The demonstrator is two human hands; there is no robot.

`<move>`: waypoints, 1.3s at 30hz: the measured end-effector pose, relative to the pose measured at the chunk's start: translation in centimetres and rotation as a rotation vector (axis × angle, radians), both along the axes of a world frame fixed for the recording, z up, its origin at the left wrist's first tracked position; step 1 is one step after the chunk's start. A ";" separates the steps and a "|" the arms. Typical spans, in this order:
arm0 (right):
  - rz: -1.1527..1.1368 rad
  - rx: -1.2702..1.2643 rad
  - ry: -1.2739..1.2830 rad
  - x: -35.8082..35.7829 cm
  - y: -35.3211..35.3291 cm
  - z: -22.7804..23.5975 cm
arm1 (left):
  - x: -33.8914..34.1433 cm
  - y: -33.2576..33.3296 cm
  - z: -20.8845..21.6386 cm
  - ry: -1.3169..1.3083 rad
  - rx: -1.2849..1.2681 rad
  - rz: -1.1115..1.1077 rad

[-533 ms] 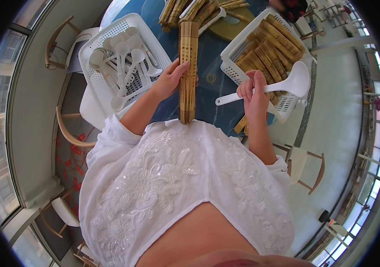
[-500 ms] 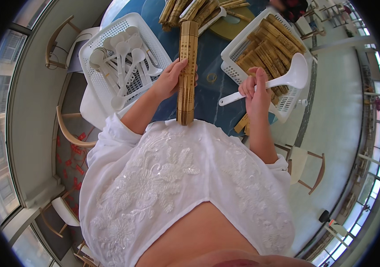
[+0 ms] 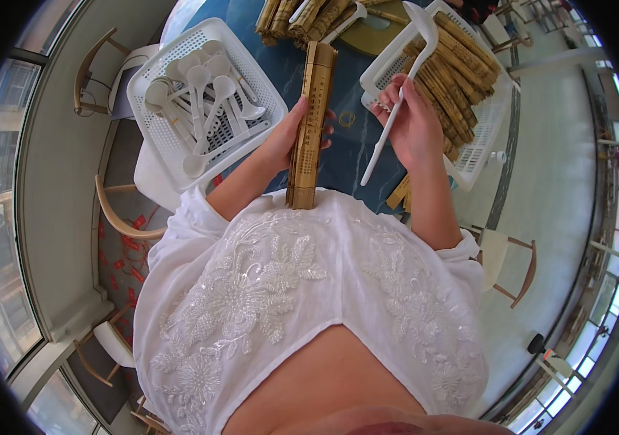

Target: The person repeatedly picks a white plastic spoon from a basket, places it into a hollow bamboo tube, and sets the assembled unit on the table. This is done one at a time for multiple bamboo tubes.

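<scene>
My left hand [image 3: 285, 139] is closed around a rolled bamboo-slip scroll [image 3: 311, 127], which stands lengthwise with its lower end against my white top. Small dark marks run down the slips. In my right hand [image 3: 417, 122] a white ladle [image 3: 385, 145] is pinched by its handle, bowl up and away from me, handle end slanting down toward the table. The bowl overlaps the right basket in the picture. Between the hands, a thin yellowish rubber band [image 3: 346, 119] lies on the dark blue marbled table [image 3: 340, 163].
To the left, a white perforated basket [image 3: 151, 148] holds several white ladles and spoons [image 3: 199, 83]. A second white basket [image 3: 485, 138] on the right is filled with bamboo scrolls [image 3: 462, 80]. More bamboo bundles [image 3: 313, 25] lie at the far side, beside a yellowish-green round piece [image 3: 375, 42].
My right hand has turned the ladle from nearly level to steeply upright, its bowl swinging up and leftward. The scroll in my left hand has tilted slightly, its top to the right.
</scene>
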State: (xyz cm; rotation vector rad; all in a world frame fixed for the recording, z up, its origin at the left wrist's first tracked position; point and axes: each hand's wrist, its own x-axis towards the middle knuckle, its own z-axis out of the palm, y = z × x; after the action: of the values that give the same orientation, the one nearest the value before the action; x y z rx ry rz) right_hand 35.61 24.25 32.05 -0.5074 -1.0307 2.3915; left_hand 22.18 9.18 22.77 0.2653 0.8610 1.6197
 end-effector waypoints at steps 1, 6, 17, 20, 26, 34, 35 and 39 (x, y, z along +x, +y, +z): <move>-0.005 -0.018 0.015 -0.3 0.2 -0.2 | 0.1 0.0 0.0 -0.018 -0.015 0.009; -0.104 0.179 -0.063 -2.4 1.2 -0.9 | 0.0 0.2 0.1 -0.005 -0.012 -0.050; -0.008 0.299 -0.015 -7.0 2.3 -3.0 | 0.5 0.3 -0.3 0.051 -0.072 -0.029; -0.040 0.329 -0.010 -8.1 2.3 -3.2 | 0.7 0.2 0.3 0.107 -0.049 0.012; -0.077 0.456 -0.046 -9.5 2.6 -4.1 | 1.8 -0.8 0.0 0.450 0.079 0.256; -0.115 0.514 -0.103 -9.6 2.3 -4.8 | 1.6 -3.2 3.7 1.330 -0.208 0.179; -0.113 0.506 -0.101 -9.7 2.3 -4.9 | 1.6 -3.3 4.1 1.363 -0.235 0.173; -0.144 0.467 -0.085 -10.1 2.1 -5.2 | 0.7 -3.0 4.0 1.457 -0.218 0.101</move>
State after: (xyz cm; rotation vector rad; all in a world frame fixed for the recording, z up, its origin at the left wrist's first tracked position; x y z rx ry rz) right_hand 25.47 26.40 26.87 -0.4923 -1.4814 1.9301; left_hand 22.90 6.17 26.77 1.3359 2.1189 1.2217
